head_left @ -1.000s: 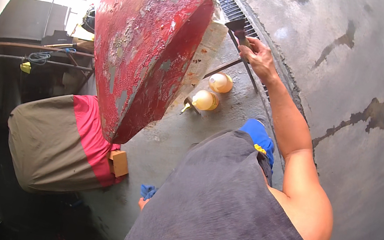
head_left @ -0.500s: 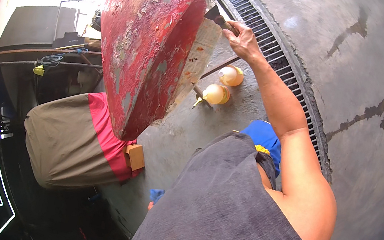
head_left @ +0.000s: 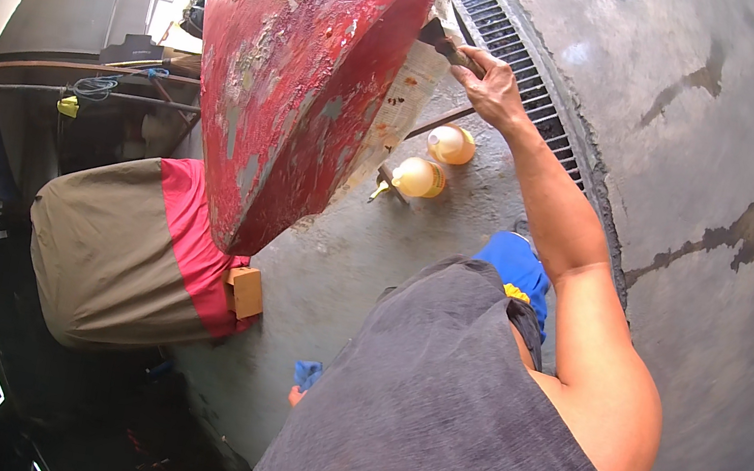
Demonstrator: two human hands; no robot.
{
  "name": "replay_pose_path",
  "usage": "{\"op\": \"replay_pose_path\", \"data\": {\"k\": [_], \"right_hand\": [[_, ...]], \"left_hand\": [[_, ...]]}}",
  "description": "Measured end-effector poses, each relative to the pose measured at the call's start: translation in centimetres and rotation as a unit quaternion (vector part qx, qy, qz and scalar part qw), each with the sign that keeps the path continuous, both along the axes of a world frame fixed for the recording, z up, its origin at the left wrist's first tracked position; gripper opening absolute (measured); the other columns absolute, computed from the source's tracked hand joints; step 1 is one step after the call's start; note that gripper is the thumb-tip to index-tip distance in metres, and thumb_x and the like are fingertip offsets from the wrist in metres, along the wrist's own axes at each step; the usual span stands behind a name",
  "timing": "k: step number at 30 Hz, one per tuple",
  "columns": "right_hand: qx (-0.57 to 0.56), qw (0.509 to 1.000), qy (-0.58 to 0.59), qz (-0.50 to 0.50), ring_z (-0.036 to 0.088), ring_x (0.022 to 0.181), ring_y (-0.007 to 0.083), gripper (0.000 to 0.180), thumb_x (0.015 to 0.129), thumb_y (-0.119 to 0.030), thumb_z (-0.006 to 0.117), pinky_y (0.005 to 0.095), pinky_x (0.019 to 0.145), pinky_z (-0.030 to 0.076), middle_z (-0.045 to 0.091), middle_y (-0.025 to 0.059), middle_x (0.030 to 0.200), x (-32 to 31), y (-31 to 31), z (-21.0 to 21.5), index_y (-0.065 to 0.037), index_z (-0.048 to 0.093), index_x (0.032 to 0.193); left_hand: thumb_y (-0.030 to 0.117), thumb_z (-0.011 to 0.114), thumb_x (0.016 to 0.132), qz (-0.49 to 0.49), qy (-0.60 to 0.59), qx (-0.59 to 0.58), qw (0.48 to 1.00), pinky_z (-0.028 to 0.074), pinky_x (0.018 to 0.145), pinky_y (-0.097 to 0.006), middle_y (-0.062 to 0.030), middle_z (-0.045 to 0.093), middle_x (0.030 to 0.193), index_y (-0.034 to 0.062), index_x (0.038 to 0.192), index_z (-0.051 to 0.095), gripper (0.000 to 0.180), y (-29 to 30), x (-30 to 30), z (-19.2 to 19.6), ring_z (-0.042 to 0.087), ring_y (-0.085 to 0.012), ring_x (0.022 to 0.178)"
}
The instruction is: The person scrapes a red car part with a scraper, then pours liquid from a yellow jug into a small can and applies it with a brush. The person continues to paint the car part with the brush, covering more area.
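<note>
A large red panel (head_left: 303, 53), tapered toward me, fills the upper left; its paint is blistered and flaking, with grey patches showing through. My right hand (head_left: 491, 90) is closed round the handle of a scraper (head_left: 442, 44), whose dark flared blade lies at the panel's right edge. Whether the blade touches the paint I cannot tell. Low in front of my body, my left hand (head_left: 297, 396) is mostly hidden by my dark shirt. A bunched blue cloth (head_left: 307, 375) shows at its fingertips and appears to be held in it.
Two bottles of amber liquid, a farther one (head_left: 452, 144) and a nearer one (head_left: 419, 178), stand on the concrete floor. Stained paper (head_left: 384, 122) borders the panel. A drain grate (head_left: 523, 75) runs along the right. A covered bulky object (head_left: 110, 251) and cardboard box (head_left: 245, 292) stand left.
My right hand and the scraper have shifted slightly right and down in the picture. The whole view has moved a little, and more of the blue cloth shows now.
</note>
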State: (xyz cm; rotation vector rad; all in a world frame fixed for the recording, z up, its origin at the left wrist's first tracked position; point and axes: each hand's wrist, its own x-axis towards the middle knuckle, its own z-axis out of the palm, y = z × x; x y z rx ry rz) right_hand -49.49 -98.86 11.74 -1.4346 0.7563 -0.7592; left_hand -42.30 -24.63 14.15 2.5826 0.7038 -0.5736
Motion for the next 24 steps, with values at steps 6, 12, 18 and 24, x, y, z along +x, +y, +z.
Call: {"op": "replay_pose_path", "data": {"k": [6,12,18,24], "right_hand": [[0.001,1.0,-0.017,0.021,0.064,0.097,0.0116,0.041,0.093,-0.019,0.073,0.0291,0.09,0.051,0.074,0.0075,0.109,-0.5,0.8,0.0,-0.002,0.066,0.129],[-0.046,0.999,0.004,0.024,0.069,0.091,0.0167,0.039,0.093,-0.018,0.071,0.0311,0.084,0.054,0.076,0.0139,0.104,-0.9,2.4,0.8,-0.002,0.066,0.128],[-0.059,0.997,0.034,0.033,0.068,0.096,0.0149,0.032,0.094,-0.012,0.069,0.0317,0.091,0.053,0.076,0.0114,0.104,-1.7,4.4,2.2,-0.003,0.068,0.125],[-0.062,0.993,0.043,0.086,0.067,0.093,0.0129,0.033,0.095,-0.006,0.066,0.0305,0.086,0.054,0.075,0.0107,0.105,-2.6,6.7,3.6,0.0,0.065,0.127]], "left_hand": [[-0.01,0.076,0.075,0.018,0.003,-0.01,1.0,0.055,0.094,-0.053,-0.0258,0.063,0.126,-0.0045,0.137,0.047,0.069,1.3,-1.3,-1.0,0.066,-0.0388,0.111],[-0.01,0.076,0.074,0.026,0.004,-0.02,0.999,0.055,0.095,-0.054,-0.0258,0.063,0.127,-0.0043,0.138,0.046,0.07,1.8,-1.8,-2.3,0.065,-0.0392,0.112],[-0.01,0.076,0.074,0.031,0.003,-0.032,0.999,0.055,0.095,-0.054,-0.0258,0.063,0.127,-0.0042,0.138,0.046,0.071,2.2,-1.9,-2.9,0.065,-0.0395,0.112],[-0.01,0.077,0.074,0.036,0.004,-0.043,0.998,0.054,0.096,-0.054,-0.0258,0.062,0.128,-0.0041,0.139,0.046,0.072,2.3,-1.9,-3.7,0.065,-0.0399,0.113]]}}
